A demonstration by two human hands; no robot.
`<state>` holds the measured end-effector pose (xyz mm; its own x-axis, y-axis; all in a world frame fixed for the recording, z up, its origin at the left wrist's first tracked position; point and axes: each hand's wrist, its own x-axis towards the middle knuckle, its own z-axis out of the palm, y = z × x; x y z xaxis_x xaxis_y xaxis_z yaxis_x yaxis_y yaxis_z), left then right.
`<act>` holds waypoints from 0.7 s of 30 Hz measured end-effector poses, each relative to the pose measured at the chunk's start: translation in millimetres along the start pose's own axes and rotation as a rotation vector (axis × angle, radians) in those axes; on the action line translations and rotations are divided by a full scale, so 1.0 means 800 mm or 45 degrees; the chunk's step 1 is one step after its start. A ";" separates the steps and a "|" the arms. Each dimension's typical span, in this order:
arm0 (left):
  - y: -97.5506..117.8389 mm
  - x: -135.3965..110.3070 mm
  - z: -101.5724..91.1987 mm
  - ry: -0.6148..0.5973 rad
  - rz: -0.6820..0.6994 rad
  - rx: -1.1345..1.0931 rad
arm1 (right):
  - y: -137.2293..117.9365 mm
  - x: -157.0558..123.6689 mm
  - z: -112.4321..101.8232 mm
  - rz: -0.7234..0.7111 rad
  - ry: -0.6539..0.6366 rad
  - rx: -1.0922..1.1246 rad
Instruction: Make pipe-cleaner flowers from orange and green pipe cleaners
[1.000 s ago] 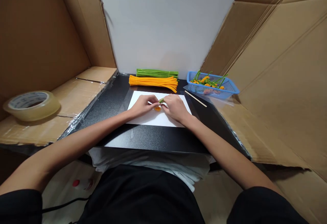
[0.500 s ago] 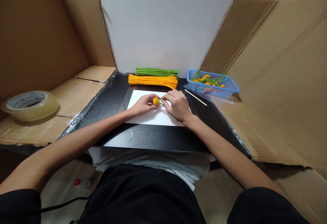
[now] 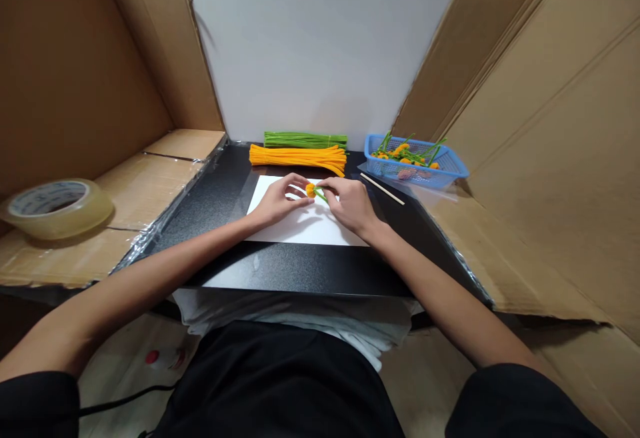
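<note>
A small pipe-cleaner flower (image 3: 311, 190) with an orange head and green stem is held over a white sheet (image 3: 300, 230). My right hand (image 3: 350, 205) pinches its stem between thumb and fingers, the orange head pointing left. My left hand (image 3: 280, 201) is curved open just left of the head, thumb and fingers apart around it; whether a fingertip touches it I cannot tell. Behind the sheet lie a bundle of orange pipe cleaners (image 3: 295, 157) and a bundle of green pipe cleaners (image 3: 303, 139).
A blue basket (image 3: 453, 173) with several orange-and-green flowers stands at the back right. In front of it lies a thin wooden stick (image 3: 383, 189). A roll of clear tape (image 3: 87, 215) rests on cardboard at left. Cardboard walls flank the black table (image 3: 280, 268).
My left fingers have spread apart from the orange head. The flower has shifted slightly right and away from me, still in my right hand.
</note>
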<state>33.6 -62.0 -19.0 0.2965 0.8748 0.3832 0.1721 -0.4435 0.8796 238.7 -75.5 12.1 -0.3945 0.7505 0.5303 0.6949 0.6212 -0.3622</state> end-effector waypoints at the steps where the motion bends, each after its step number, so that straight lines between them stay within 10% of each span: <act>1: -0.001 0.000 0.000 -0.022 -0.004 -0.005 | -0.001 0.000 0.001 0.011 0.000 0.063; 8: -0.002 0.000 0.002 -0.042 -0.016 -0.125 | -0.011 -0.001 0.003 0.122 -0.089 0.341; 16: 0.001 0.001 0.000 0.019 -0.049 -0.070 | -0.001 -0.001 -0.009 -0.201 -0.068 0.002; 21: 0.005 0.001 0.002 -0.012 -0.025 -0.072 | 0.005 0.006 -0.011 0.003 -0.020 0.358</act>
<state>36.1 -63.3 -15.8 0.3027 0.8811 0.3635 0.1243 -0.4146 0.9015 244.9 -71.5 20.3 -0.4035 0.7542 0.5180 0.5028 0.6558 -0.5631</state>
